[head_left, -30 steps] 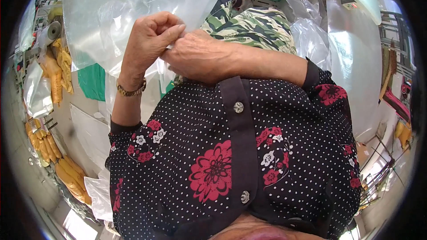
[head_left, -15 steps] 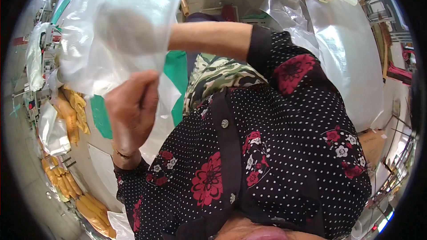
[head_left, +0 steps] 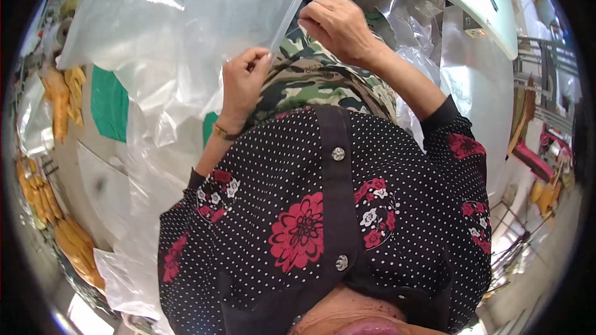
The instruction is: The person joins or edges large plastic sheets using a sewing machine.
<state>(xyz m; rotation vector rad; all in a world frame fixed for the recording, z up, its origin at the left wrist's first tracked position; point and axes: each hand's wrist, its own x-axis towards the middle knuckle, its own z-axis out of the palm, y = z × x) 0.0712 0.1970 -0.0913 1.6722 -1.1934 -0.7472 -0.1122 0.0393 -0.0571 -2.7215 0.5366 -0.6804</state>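
A large clear plastic sheet (head_left: 186, 25) spreads over the upper left, its right edge slanting down toward my hands. My left hand (head_left: 243, 84) is closed in a pinch at the sheet's lower right corner, with a bracelet or watch band at the wrist. To its right, my right hand (head_left: 338, 28) is raised with curled fingers, its fingertips close beside the sheet's edge. Whatever those fingers may hold is hidden. Camouflage-patterned cloth (head_left: 316, 87) covers my lap below both hands.
More clear plastic (head_left: 149, 174) hangs down at the left, next to a green piece (head_left: 108, 105). Yellow-orange gloves (head_left: 77, 248) lie along the far left. A white tabletop (head_left: 484, 0) stands at the upper right, with crumpled clear plastic (head_left: 410, 31) beside it.
My right hand has come out from behind the plastic and moved right. My left hand has moved up and right. The sheet now lies flatter and extends farther right.
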